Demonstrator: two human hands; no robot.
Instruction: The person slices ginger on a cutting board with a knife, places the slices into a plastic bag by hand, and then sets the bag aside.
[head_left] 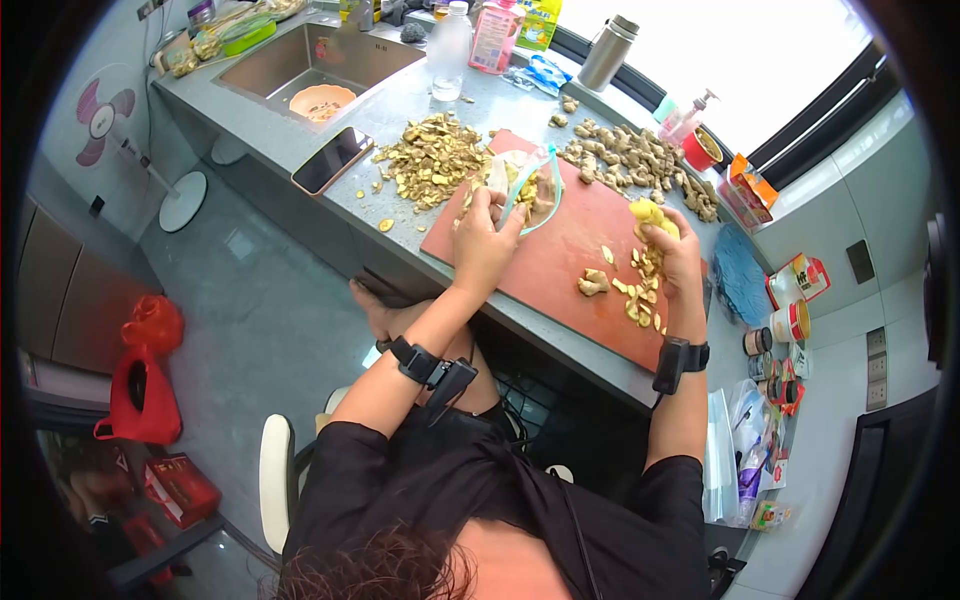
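Observation:
My left hand (484, 240) grips the rim of a clear zip bag (553, 168) with ginger slices inside, above the reddish-brown cutting board (545, 275). In my right hand (676, 252) is a small bunch of yellow ginger slices (646, 214), held over the board's right side. Below that hand lie loose ginger slices (638, 298) and an uncut ginger piece (593, 282). A large heap of ginger slices (430, 162) covers the counter left of the board. Behind the board spreads a pile of whole ginger roots (625, 155).
A phone (333, 160) lies at the counter's front edge, near the sink (262, 68) with an orange bowl (322, 101). A clear bottle (448, 55), a pink bottle (496, 35) and a steel flask (608, 55) stand behind. Jars and packets line the right side.

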